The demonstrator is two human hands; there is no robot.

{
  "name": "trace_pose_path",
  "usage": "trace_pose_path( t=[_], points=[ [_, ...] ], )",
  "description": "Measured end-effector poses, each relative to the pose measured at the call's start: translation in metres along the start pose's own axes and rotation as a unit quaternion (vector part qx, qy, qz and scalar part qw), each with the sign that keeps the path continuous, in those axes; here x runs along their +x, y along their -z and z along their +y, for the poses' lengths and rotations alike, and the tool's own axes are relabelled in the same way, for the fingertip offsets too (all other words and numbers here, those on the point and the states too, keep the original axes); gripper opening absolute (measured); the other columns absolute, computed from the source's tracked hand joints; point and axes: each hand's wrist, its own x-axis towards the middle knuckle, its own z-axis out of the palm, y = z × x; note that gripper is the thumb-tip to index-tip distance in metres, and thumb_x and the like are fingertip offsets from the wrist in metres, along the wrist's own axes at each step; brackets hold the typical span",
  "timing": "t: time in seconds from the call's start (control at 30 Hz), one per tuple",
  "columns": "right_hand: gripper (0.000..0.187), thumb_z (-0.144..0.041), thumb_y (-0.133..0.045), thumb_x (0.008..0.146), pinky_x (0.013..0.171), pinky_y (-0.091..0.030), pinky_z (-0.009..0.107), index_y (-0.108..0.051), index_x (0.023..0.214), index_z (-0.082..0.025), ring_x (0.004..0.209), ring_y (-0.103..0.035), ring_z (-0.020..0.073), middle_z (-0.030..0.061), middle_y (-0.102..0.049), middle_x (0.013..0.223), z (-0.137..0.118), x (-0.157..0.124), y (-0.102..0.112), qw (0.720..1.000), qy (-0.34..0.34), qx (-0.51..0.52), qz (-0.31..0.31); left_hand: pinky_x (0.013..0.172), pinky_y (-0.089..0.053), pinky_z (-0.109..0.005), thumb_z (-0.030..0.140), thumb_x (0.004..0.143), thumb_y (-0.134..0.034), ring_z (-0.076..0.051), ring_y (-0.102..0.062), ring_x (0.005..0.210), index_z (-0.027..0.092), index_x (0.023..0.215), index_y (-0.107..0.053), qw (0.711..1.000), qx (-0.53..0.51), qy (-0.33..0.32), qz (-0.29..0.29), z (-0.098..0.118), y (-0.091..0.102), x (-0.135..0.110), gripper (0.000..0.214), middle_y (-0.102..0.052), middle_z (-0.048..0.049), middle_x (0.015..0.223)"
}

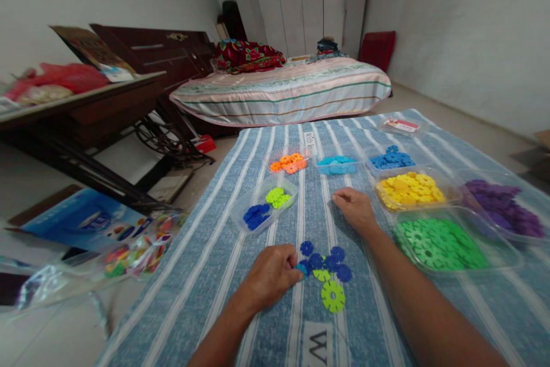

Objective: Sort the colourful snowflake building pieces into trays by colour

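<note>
My left hand (273, 274) is closed in a pinch on a light blue notched plastic disc (302, 268) at the left side of a small assembly. Dark blue notched discs (337, 253) and lime green notched discs (333, 296) make up that assembly on the striped cloth. Farther forward, my right hand (356, 208) hovers over or rests on the cloth with its fingers closed together; whether anything is between them is hidden. It is nearest to the tub of yellow discs (410, 188) and the tub of light blue discs (337, 165).
A clear tub (240, 219) holds dark blue and lime discs at left. Orange discs (289, 163), blue discs (392, 160), purple discs (502, 206) and green discs (444, 244) sit in other clear tubs. A clear lid or box (403, 125) lies at the table's far end.
</note>
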Motion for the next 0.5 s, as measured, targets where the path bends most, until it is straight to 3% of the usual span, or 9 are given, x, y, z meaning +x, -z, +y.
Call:
trace_pose_path(
  t=[0.17, 0.3, 0.43, 0.5],
  points=[
    [0.021, -0.034, -0.051, 0.071, 0.063, -0.043, 0.026, -0.066, 0.067, -0.019, 0.064, -0.057, 0.0147, 0.0011, -0.064, 0.068, -0.001, 0.000, 0.000, 1.000, 0.002, 0.002, 0.002, 0.049, -0.030, -0.020, 0.025, 0.062, -0.061, -0.008, -0.043, 0.052, 0.016, 0.056, -0.049, 0.992, -0.117, 0.006, -0.035, -0.007, 0.008, 0.003, 0.016, -0.045, 0.0058, 0.051],
    [0.020, -0.033, -0.052, 0.071, 0.063, -0.042, 0.026, -0.066, 0.066, -0.019, 0.064, -0.057, 0.0146, 0.0010, -0.064, 0.067, 0.001, 0.001, -0.001, 1.000, 0.002, 0.005, 0.003, 0.044, -0.031, -0.019, 0.030, 0.064, -0.063, -0.007, -0.043, 0.043, 0.016, 0.059, -0.050, 0.978, -0.198, 0.014, -0.064, 0.002, 0.019, 0.023, 0.020, -0.048, 0.0062, 0.046],
    [0.020, -0.033, -0.052, 0.072, 0.062, -0.042, 0.026, -0.066, 0.067, -0.019, 0.063, -0.056, 0.0144, 0.0009, -0.063, 0.066, 0.003, 0.001, -0.003, 1.000, 0.001, 0.013, 0.002, 0.041, -0.033, -0.018, 0.027, 0.065, -0.065, -0.006, -0.044, 0.040, 0.015, 0.060, -0.050, 0.964, -0.265, -0.016, 0.008, 0.041, 0.037, 0.064, 0.020, -0.054, 0.0044, 0.049],
    [0.021, -0.034, -0.052, 0.072, 0.061, -0.042, 0.026, -0.065, 0.067, -0.018, 0.062, -0.056, 0.0141, 0.0008, -0.063, 0.066, 0.004, 0.001, -0.003, 1.000, 0.001, 0.017, 0.000, 0.044, -0.037, -0.018, 0.025, 0.067, -0.066, -0.006, -0.049, 0.044, 0.014, 0.065, -0.052, 0.939, -0.334, -0.052, 0.072, 0.069, 0.049, 0.085, 0.018, -0.059, 0.0018, 0.057]
  ],
)
